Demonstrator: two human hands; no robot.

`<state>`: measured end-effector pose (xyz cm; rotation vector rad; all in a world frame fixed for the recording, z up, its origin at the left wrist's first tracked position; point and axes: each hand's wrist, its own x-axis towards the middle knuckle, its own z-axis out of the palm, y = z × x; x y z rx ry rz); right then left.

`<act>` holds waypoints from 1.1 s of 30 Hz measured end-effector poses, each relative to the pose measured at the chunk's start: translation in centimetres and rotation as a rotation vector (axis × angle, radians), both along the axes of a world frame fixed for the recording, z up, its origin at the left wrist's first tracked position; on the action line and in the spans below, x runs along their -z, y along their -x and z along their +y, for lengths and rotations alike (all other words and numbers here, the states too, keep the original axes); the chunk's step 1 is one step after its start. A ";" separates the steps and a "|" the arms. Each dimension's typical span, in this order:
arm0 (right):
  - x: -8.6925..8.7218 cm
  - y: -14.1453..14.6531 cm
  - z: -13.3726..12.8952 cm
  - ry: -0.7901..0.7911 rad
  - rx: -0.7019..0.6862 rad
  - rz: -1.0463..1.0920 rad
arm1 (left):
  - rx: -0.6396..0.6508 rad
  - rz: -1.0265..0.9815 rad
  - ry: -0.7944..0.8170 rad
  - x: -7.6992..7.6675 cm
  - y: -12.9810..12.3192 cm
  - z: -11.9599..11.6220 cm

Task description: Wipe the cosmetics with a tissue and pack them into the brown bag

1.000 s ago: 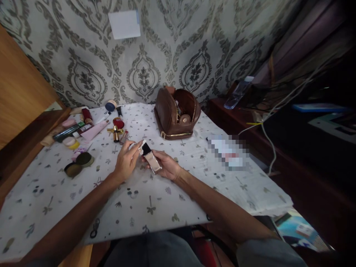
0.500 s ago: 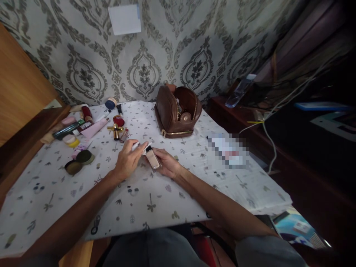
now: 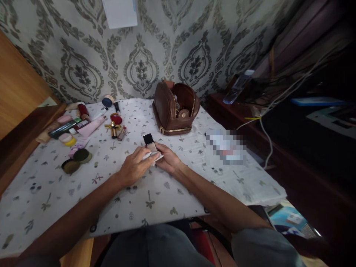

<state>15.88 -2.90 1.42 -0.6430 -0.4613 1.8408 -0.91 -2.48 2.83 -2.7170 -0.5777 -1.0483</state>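
My right hand (image 3: pixel 168 159) holds a beige bottle with a black cap (image 3: pixel 149 139), its fingers closed around the far side. A white wipe (image 3: pixel 152 158) is pinched in my left hand (image 3: pixel 136 165) and pressed against the lower part of the bottle, covering some of it. Beyond my hands stands a brown bag (image 3: pixel 176 108), unzipped, with small items inside that I cannot make out. To the left of my hands are a gold lipstick (image 3: pixel 114 130), a red round compact (image 3: pixel 116 118) and a small pinkish tube (image 3: pixel 122 133).
Several cosmetics, including a pink tube (image 3: pixel 91 126), a yellow-based jar (image 3: pixel 67 139) and an open dark compact (image 3: pixel 82 156), lie on the left of the patterned cloth (image 3: pixel 150 202). A blurred-out flat object (image 3: pixel 226 147) lies right. A clear bottle (image 3: pixel 238 88) and cables are farther right.
The wipe in my left hand has moved from the cap end down to the lower body of the bottle. The black cap now shows fully. The view has shifted slightly.
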 end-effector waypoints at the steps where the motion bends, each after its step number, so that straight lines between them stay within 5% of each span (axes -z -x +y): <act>1: 0.0 -0.1 0.0 0.007 -0.012 0.008 | 0.010 0.012 -0.005 -0.1 -0.1 -0.2; 13: -1.0 -0.2 0.0 0.175 -0.045 0.182 | 0.127 0.114 -0.306 -0.8 -0.2 -0.6; 26: -1.3 0.0 -0.2 0.196 -0.115 0.189 | 0.192 0.052 -0.274 -1.3 -0.5 -0.7; 33: -1.7 0.4 -0.6 0.208 -0.111 0.142 | 0.179 -0.011 -0.128 -0.1 -0.1 -0.4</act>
